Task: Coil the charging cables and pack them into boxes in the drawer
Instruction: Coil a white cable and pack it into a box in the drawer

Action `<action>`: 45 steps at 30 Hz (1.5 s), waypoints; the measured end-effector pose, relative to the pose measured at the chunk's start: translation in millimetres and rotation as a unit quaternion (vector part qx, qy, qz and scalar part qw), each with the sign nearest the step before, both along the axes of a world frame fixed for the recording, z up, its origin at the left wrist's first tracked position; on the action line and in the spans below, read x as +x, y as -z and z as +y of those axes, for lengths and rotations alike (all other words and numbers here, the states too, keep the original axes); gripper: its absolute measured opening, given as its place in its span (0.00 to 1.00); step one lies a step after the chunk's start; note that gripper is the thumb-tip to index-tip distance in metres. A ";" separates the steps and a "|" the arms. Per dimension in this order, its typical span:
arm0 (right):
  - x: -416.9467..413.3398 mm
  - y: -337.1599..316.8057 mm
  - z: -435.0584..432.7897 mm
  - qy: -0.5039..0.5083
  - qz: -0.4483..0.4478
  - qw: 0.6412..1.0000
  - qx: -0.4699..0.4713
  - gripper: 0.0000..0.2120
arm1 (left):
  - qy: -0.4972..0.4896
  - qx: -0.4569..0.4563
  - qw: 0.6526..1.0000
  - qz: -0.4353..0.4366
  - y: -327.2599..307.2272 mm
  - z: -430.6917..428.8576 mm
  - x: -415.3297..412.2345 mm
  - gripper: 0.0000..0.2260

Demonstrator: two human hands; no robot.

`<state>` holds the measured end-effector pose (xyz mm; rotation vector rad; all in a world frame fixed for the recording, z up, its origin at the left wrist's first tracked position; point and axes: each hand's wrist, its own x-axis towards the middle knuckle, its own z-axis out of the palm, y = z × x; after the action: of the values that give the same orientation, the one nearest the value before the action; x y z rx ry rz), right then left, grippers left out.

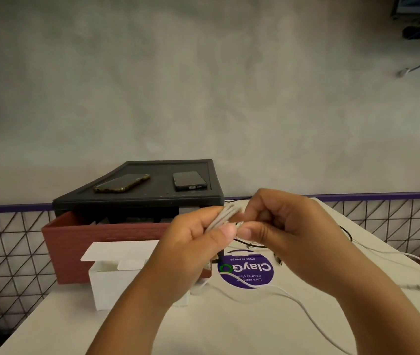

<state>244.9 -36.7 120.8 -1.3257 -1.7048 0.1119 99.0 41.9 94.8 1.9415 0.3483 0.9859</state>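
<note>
The single head-worn view looks forward and slightly down across the table (62, 324) toward the wall (203, 85). The left hand (193, 242) and right hand (280, 226) are close, mid-frame.

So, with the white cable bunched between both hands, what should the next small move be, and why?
Probably draw in another loop. The left hand grips the cable coil, the right hand pinches it too, and white slack, seemingly the same cable, trails across the table. The open white box stands just below for packing afterwards.
</note>
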 end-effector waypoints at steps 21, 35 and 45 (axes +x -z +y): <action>7.4 3.0 10.4 0.147 0.005 0.963 0.228 0.08 | 0.139 -0.197 0.965 -0.103 0.0 5.1 -5.8 0.20; -2.3 10.1 18.4 0.076 0.042 0.991 -0.105 0.15 | 0.345 -0.367 0.791 -0.348 6.1 40.2 -16.8 0.15; -11.6 13.2 16.7 0.059 -0.077 0.976 -0.193 0.16 | 0.132 -0.307 0.851 -0.405 -3.5 27.1 -16.5 0.20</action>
<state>233.4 -20.0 107.5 -1.7577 -1.7879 0.2915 82.5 69.0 98.3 0.8496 -0.0972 1.2192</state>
